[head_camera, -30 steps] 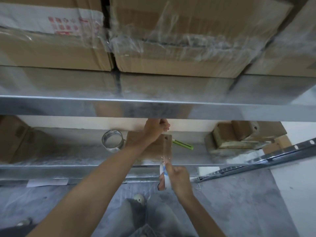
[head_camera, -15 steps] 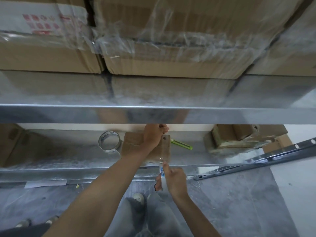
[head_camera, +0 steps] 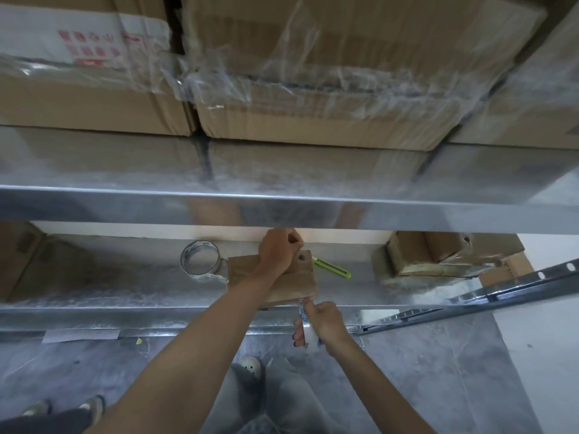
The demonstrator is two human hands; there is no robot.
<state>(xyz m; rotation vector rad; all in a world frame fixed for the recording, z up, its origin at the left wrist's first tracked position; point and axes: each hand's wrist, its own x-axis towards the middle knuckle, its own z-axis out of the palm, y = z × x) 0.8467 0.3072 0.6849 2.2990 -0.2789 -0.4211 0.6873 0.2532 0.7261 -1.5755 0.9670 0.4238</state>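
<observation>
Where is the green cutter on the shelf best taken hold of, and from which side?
Pinch the green cutter across its narrow middle, coming from the front right: it lies flat, and its left end sits by the cardboard packet.

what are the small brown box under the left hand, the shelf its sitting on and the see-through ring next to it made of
Small brown box: matte cardboard, dull fibrous faces, a punched round hole. Grey shelf: sheet metal, probably galvanised steel, going by its mottled sheen and blurred reflections. See-through ring: likely a roll of glossy clear plastic tape; the shelf shows through it.
</observation>
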